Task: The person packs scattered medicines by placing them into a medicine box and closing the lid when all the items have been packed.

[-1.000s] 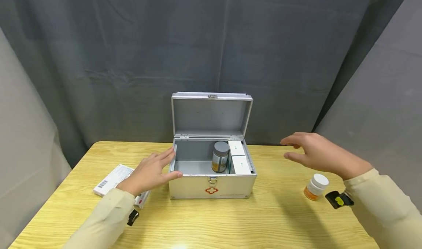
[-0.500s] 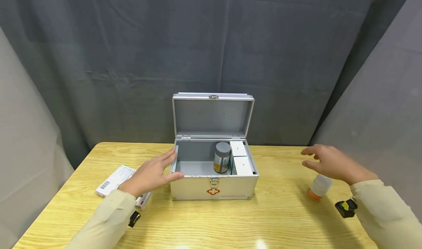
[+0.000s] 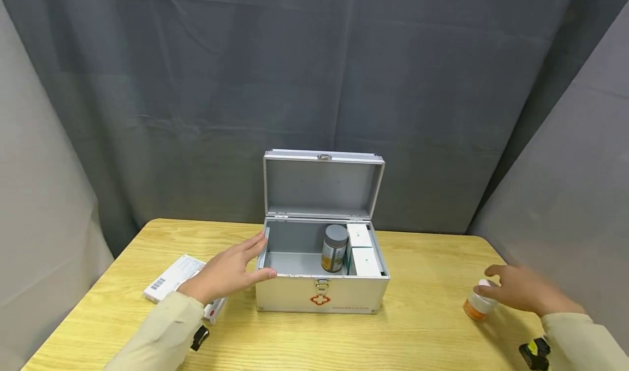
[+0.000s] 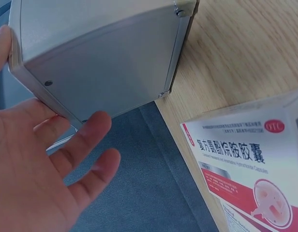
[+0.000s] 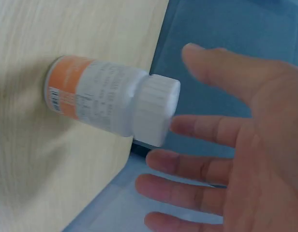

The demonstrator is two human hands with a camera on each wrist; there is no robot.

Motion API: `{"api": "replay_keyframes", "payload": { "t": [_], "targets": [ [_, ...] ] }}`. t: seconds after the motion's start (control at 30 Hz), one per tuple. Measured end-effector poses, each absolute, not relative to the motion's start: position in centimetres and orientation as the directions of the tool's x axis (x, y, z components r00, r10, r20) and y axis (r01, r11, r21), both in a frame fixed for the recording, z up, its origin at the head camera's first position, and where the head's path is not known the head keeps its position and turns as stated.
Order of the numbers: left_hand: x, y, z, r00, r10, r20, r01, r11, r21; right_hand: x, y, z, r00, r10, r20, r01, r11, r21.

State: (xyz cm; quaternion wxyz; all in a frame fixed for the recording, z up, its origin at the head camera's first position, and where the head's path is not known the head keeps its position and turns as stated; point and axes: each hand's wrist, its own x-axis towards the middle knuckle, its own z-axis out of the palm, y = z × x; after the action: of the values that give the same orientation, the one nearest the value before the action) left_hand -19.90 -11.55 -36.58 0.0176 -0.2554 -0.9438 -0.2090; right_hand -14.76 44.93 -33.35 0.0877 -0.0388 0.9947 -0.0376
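Note:
My left hand [image 3: 230, 272] rests on the left rim of a silver first-aid box [image 3: 290, 294], its fingers spread along the edge. In the left wrist view, the loosely bent fingers lie by the box's side wall [image 4: 105, 67]. My right hand [image 3: 533, 290] is at a white pill bottle [image 5: 103, 96] with an orange band, standing upright on the table. Thumb and fingers are spread around its white cap [image 5: 156, 110] without a visible grip. Inside the raised-lid box are a grey-capped bottle [image 3: 334, 251] and two white cartons [image 3: 365, 261] along the right wall.
Medicine boxes [image 3: 174, 277] lie on the wooden table [image 3: 422, 327] left of the first-aid box, partly behind my left forearm. One red-and-white medicine box [image 4: 241, 164] shows close up in the left wrist view. Grey curtains [image 3: 221, 87] hang behind the table.
My right hand has moved right and down from above the table to the pill bottle's cap. The left hand has stayed on the box rim. The head view has tilted up slightly.

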Motion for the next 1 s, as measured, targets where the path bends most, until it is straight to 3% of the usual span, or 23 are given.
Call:
{"api": "replay_keyframes", "payload": {
  "t": [0.43, 0.6, 1.0],
  "targets": [
    [-19.7, -11.8, -36.3, -0.879, 0.458, 0.133, 0.473, 0.798, 0.374, -15.0, 45.7, -35.0, -0.985, -0.17, 0.028, -0.172, 0.976, -0.137],
    [-20.0, -11.7, -35.7, -0.878, 0.463, 0.118, 0.47, 0.795, 0.383, -15.2, 45.8, -34.5, -0.99, -0.14, 0.016, -0.14, 0.975, -0.174],
    [-20.2, -11.3, -35.6, -0.872, 0.475, 0.119, 0.484, 0.799, 0.357, -14.8, 45.5, -34.6, -0.992, -0.121, 0.031, -0.124, 0.982, -0.142]
  ]
}}
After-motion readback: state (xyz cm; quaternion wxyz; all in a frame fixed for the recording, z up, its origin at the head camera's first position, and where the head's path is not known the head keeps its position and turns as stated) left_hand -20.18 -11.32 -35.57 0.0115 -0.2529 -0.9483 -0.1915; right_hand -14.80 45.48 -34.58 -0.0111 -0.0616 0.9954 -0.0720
